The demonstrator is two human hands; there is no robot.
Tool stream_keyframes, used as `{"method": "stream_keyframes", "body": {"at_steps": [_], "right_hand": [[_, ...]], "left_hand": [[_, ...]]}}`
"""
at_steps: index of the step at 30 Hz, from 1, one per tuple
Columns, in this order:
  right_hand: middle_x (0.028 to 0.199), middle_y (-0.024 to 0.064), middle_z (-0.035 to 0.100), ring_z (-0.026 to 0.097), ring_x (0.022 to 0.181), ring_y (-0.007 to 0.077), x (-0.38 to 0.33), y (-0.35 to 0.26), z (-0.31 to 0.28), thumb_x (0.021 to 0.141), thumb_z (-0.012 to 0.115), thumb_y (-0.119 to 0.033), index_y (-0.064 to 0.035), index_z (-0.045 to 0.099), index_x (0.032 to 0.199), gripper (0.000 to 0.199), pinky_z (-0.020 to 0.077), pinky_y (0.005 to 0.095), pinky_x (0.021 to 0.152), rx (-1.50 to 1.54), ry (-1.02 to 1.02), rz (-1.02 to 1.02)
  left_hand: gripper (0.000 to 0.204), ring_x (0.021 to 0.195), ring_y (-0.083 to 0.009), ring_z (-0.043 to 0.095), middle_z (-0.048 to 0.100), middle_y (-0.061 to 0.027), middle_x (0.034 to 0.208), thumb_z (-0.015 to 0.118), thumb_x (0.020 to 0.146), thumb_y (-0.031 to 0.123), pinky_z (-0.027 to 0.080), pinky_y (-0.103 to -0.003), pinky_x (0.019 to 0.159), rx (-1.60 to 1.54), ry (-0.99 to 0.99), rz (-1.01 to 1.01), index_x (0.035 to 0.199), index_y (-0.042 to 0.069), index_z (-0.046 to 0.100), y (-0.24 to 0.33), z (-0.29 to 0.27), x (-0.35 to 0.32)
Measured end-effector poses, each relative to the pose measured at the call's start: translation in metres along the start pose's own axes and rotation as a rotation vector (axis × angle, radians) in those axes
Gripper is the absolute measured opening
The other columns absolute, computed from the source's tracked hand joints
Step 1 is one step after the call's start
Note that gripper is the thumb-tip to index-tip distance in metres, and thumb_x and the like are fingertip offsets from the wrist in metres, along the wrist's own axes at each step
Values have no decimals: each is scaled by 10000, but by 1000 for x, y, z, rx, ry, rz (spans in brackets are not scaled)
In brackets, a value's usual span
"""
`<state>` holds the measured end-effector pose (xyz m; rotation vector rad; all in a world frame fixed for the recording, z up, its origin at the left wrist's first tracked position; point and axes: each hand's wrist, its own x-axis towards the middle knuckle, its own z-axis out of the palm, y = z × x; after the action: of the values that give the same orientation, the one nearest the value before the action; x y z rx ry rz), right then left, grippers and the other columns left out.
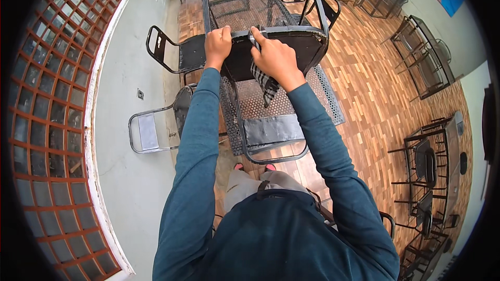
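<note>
A black metal chair is upended over a perforated metal table, its legs rising toward the top of the view and its backrest panel low and close to me. With curled fingers, my left hand grips the seat's frame edge. Just to the right, my right hand holds a black-and-white checked cloth against that same edge, index finger stretched along the bar. Most of the cloth hangs below the palm; the part under my fingers is hidden.
Black chairs stand on the left, by a pale wall with an orange-brown lattice window. More tables and chairs line the right side. Wood-patterned flooring spreads between. Another perforated tabletop lies beyond the upended chair.
</note>
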<state>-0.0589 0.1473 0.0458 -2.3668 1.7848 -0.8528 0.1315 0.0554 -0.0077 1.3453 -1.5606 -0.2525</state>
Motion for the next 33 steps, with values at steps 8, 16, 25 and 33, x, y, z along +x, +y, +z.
{"method": "stream_keyframes", "body": {"at_steps": [8, 16, 25, 33], "right_hand": [[855, 180, 726, 709, 794, 404, 18, 4, 5, 925, 607, -299, -230, 607, 1407, 487, 569, 527, 705, -32, -5, -66], [916, 184, 734, 711, 856, 402, 24, -1, 0, 929, 586, -294, -158, 669, 1303, 406, 573, 524, 748, 10, -29, -58], [964, 190, 730, 703, 915, 404, 24, -9, -2, 930, 593, -297, -138, 654, 1331, 435, 561, 514, 821, 81, -86, -43], [980, 200, 732, 701, 925, 412, 23, -15, -2, 937, 584, -293, -123, 635, 1348, 448, 556, 525, 822, 89, -66, 0]], "left_hand": [[464, 687, -495, 609, 595, -277, 691, 501, 984, 333, 451, -526, 621, -31, 0, -4, 742, -32, 656, 4, 7, -1], [469, 672, -492, 607, 601, -276, 688, 504, 983, 329, 447, -531, 618, -31, 12, 17, 725, -33, 652, 7, 8, 1], [463, 660, -495, 589, 587, -276, 679, 493, 995, 319, 430, -543, 607, -27, 50, 50, 722, -28, 634, -2, 2, 0], [485, 660, -497, 590, 590, -275, 678, 486, 1000, 341, 424, -554, 608, -16, 47, 63, 719, -28, 628, 1, 5, 0]]}}
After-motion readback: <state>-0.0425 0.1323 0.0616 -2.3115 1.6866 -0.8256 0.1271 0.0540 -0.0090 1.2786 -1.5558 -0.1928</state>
